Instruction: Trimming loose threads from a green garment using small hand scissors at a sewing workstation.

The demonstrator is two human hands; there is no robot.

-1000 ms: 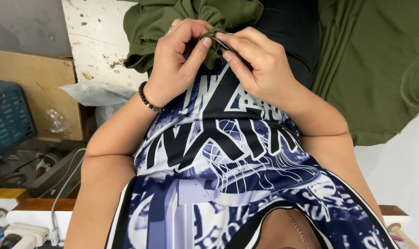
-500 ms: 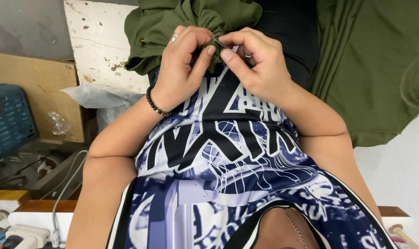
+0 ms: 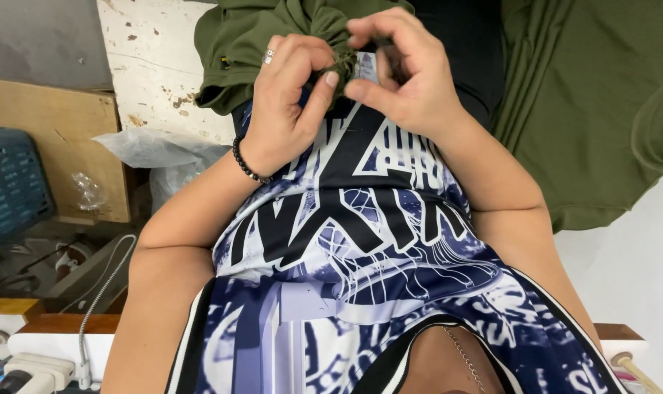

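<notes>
Blue-and-white printed jersey [image 3: 361, 248] fills the near field, worn by the person; the camera looks down the chest. A thin neck chain [image 3: 463, 357] shows at the collar. Wooden table edge [image 3: 54, 321] crosses the bottom left, with a white cable [image 3: 91, 314] running over it; pale surface lies open at the lower right.

Both forearms rise from the lower corners and bend inward, meeting at mid-top. Left hand [image 3: 291, 98], wearing a ring [image 3: 269, 56] and a black bead bracelet [image 3: 245, 162], curls toward the centre, thumb and forefinger pressed together on a bunched fold of olive garment [image 3: 258, 33]. Right hand [image 3: 408, 76] faces it, fingers arched, thumb and fingertips pinching the same gathered fold; the two hands nearly touch. The fold sits just above the jersey, against the lap.

Beyond, the garment spreads left over a chipped white board [image 3: 149, 73]. More green cloth [image 3: 594, 109] covers the upper right. At far left stand a wooden panel [image 3: 54, 138], clear plastic bag [image 3: 153, 149] and blue crate [image 3: 10, 186].
</notes>
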